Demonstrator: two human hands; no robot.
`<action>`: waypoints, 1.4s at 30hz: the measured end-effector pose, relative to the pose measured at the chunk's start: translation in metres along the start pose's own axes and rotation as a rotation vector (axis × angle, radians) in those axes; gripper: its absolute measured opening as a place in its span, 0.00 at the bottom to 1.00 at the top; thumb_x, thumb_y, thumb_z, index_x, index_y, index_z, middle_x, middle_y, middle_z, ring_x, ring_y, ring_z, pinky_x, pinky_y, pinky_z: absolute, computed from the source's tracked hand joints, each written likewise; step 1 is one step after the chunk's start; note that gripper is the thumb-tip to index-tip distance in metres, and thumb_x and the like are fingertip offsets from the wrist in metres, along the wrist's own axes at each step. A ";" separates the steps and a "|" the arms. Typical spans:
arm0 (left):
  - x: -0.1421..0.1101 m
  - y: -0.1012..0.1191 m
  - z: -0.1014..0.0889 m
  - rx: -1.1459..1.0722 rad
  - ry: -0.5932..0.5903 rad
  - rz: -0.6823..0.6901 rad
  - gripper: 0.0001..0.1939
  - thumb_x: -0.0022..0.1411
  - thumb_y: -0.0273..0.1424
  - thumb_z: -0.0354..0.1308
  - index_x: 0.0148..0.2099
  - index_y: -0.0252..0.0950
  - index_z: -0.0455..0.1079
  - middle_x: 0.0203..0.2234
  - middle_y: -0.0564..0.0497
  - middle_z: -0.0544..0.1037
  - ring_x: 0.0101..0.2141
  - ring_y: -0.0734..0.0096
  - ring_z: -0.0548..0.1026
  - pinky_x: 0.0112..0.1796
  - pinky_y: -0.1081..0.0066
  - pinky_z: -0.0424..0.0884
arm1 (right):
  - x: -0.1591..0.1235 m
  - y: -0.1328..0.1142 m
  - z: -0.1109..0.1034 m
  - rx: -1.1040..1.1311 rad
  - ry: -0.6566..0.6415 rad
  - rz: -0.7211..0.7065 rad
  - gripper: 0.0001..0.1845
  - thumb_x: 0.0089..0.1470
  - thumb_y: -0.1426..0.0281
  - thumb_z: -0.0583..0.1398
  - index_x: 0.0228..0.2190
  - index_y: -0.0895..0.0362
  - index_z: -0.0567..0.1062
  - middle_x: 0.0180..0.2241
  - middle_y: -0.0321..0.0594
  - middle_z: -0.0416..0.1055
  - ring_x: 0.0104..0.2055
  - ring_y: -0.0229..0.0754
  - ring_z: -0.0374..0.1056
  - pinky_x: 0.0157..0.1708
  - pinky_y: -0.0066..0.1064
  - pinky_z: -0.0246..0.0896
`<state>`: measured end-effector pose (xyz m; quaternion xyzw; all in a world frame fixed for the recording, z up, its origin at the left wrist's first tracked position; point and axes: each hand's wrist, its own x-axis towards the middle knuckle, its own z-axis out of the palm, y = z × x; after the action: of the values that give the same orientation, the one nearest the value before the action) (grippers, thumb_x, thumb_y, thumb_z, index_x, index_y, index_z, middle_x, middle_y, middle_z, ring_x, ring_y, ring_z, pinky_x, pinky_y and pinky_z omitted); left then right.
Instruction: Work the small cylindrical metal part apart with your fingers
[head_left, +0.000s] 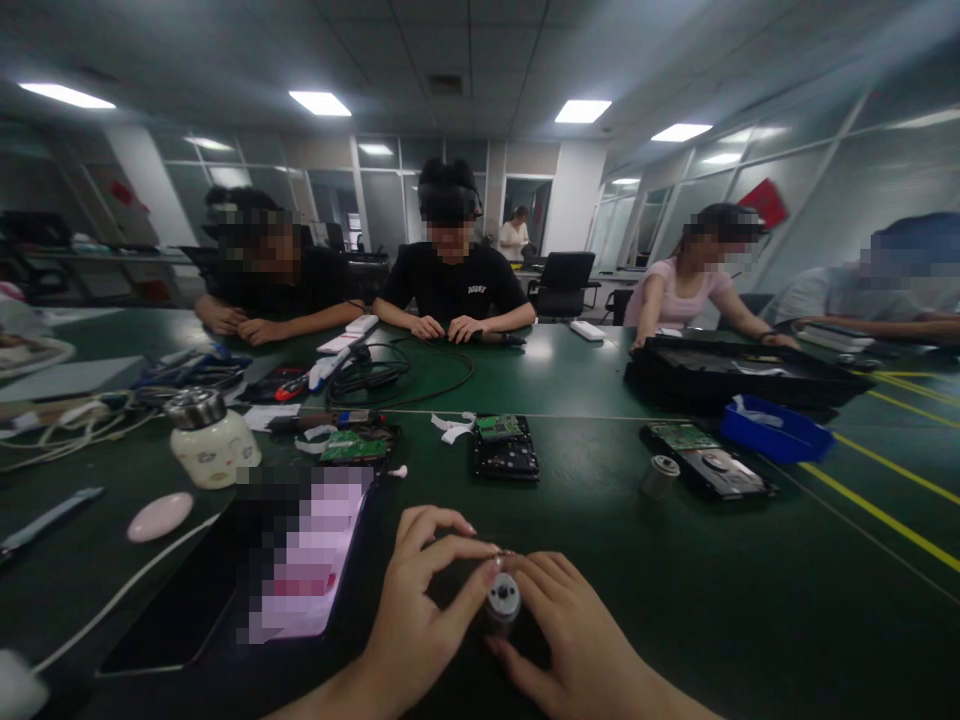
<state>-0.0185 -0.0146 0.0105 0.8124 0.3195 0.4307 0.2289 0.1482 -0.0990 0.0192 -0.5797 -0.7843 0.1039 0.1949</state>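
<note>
Standing on the green table in front of me is a small silver metal cylinder with holes in its top face, which looks like a small motor. My right hand curls around it from the right, thumb low on the near side. My left hand comes in from the left, thumb and index fingertips brought together at the cylinder's top rim. Anything tiny between those fingertips is too small to make out. A second similar cylinder stands farther right, beside an opened hard drive with a green circuit board.
Left of my hands lie a phone with a lit screen, a pink oval object and a cream bottle. Ahead is another drive. A blue tray and black bin sit right. Several people sit opposite.
</note>
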 end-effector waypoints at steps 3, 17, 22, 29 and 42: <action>0.010 -0.018 -0.002 0.208 0.095 -0.087 0.09 0.61 0.36 0.59 0.40 0.43 0.80 0.31 0.49 0.75 0.38 0.59 0.69 0.41 0.60 0.66 | -0.001 -0.001 -0.001 0.002 -0.020 0.042 0.24 0.53 0.65 0.60 0.51 0.61 0.71 0.54 0.49 0.68 0.54 0.52 0.64 0.55 0.45 0.54; 0.004 -0.017 -0.002 0.145 0.000 -0.053 0.08 0.63 0.36 0.58 0.40 0.44 0.79 0.31 0.50 0.74 0.38 0.62 0.69 0.41 0.63 0.67 | -0.001 0.002 0.000 0.016 -0.023 0.040 0.23 0.53 0.64 0.60 0.50 0.60 0.72 0.54 0.50 0.68 0.54 0.54 0.64 0.54 0.47 0.55; -0.006 -0.001 0.000 -0.134 -0.097 0.086 0.04 0.60 0.33 0.62 0.38 0.44 0.78 0.29 0.51 0.73 0.37 0.62 0.67 0.39 0.65 0.67 | -0.001 0.003 0.002 0.014 -0.021 0.001 0.22 0.52 0.67 0.60 0.49 0.61 0.72 0.53 0.50 0.68 0.54 0.52 0.63 0.55 0.45 0.55; -0.006 0.001 0.000 -0.155 -0.140 0.136 0.05 0.60 0.28 0.61 0.38 0.42 0.77 0.30 0.50 0.74 0.38 0.61 0.67 0.39 0.64 0.66 | 0.000 0.003 0.002 0.029 -0.021 0.011 0.21 0.52 0.67 0.60 0.48 0.59 0.72 0.53 0.49 0.69 0.55 0.51 0.63 0.55 0.44 0.54; -0.012 -0.001 0.001 -0.184 -0.371 0.038 0.32 0.49 0.24 0.64 0.56 0.42 0.60 0.44 0.48 0.72 0.46 0.57 0.68 0.48 0.57 0.68 | -0.009 0.011 0.002 0.298 0.318 -0.195 0.29 0.47 0.74 0.54 0.53 0.55 0.61 0.47 0.46 0.69 0.49 0.49 0.65 0.48 0.41 0.60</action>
<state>-0.0233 -0.0220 0.0029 0.8594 0.2157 0.3052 0.3490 0.1595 -0.1040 0.0118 -0.4750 -0.7720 0.1066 0.4087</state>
